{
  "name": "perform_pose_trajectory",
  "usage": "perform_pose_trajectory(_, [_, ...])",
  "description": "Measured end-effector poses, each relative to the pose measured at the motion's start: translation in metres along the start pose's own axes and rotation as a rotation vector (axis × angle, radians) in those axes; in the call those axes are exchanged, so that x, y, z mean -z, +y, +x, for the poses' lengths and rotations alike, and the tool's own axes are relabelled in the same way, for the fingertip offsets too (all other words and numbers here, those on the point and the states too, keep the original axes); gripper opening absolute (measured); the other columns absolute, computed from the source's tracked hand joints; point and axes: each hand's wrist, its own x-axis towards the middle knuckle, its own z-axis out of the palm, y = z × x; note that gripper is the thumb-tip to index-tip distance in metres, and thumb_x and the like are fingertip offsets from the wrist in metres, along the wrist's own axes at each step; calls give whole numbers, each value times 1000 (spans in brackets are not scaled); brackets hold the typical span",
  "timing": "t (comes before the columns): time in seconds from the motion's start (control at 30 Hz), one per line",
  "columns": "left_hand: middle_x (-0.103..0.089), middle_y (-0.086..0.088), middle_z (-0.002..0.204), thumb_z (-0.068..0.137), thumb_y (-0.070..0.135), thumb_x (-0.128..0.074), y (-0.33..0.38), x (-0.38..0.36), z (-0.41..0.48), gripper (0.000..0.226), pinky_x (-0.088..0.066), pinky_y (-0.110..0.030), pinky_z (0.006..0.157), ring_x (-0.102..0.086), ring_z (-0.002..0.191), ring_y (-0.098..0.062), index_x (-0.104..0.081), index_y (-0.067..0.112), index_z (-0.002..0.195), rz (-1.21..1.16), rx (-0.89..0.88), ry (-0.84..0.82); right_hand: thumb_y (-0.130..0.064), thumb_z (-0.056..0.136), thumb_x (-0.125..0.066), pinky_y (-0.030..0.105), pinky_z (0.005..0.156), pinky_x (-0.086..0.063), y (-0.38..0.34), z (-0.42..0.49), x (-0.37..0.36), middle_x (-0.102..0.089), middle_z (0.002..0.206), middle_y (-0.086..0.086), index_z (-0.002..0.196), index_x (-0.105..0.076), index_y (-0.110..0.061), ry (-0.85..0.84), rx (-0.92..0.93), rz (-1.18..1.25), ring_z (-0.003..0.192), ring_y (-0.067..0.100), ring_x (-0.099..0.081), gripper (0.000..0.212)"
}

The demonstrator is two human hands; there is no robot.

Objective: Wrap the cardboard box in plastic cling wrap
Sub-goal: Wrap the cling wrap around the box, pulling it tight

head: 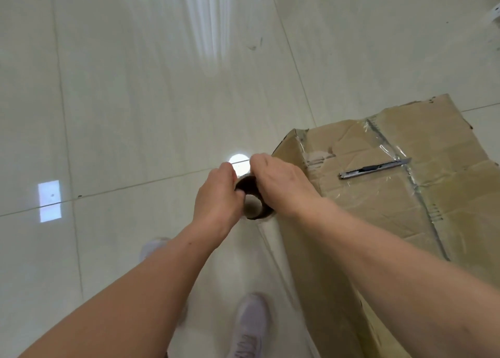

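1. Head view: a person stands at the left side of a worn, taped cardboard box (392, 208) on a glossy tiled floor (135, 87). Both hands hold a cling wrap roll (253, 203) just off the box's upper left corner.
2. The roll is seen end-on, its dark hollow core open to the camera. Its long axis therefore runs roughly upright, about parallel to the box's vertical corner edge.
3. The box lies to the right of the roll. The right hand (281, 184) is the nearer one and overlaps the box's corner, though whether it touches the cardboard cannot be told.
4. A translucent film (278, 263) appears to run down from the roll along the box's left face, which suggests wrapping of that side is under way.
5. The left hand (216, 195) has its grip closed on the roll's far-from-box side, thumb hooked at the core's rim. The right hand's grip is curled over the top of the roll on the box side.
6. Both forearms reach forward and down with the wrists bent and the hands nearly meeting above the core.
7. A utility knife (374, 168) lies flat on the box's top, well right of the hands.
8. Two pale shoes (250, 328) stand on the floor left of the box.
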Motion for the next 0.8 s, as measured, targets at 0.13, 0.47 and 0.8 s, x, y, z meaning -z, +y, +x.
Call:
perform_pose_trajectory(0.13, [-48,-4,88,83,6,-49,-16,-5,-1,12,-25,-26,49,-41,61,-13,-40,14,85,-40,114,-5,-21,91,-53,33,78,-41,-9,-14,-12,-48,113,5,115,-41,-11,92,-317,379,99,26,-52,29])
perform_pose_trajectory(0.47, [-46,0,92,84,12,-51,-6,5,18,16,-32,-30,58,-45,74,-22,-39,18,91,169,-156,-161,-14,88,-51,34,74,-43,-9,-20,-31,-58,96,7,95,-44,-12,-27,-760,581,89,28,-56,10])
perform_pose_trajectory(0.8, [-45,0,79,83,11,-49,3,18,47,12,-33,-31,53,-47,67,-23,-38,16,83,85,-223,-150,-5,90,-43,33,64,-26,0,20,1,-47,94,8,103,-42,-9,44,-172,36,80,25,-39,14])
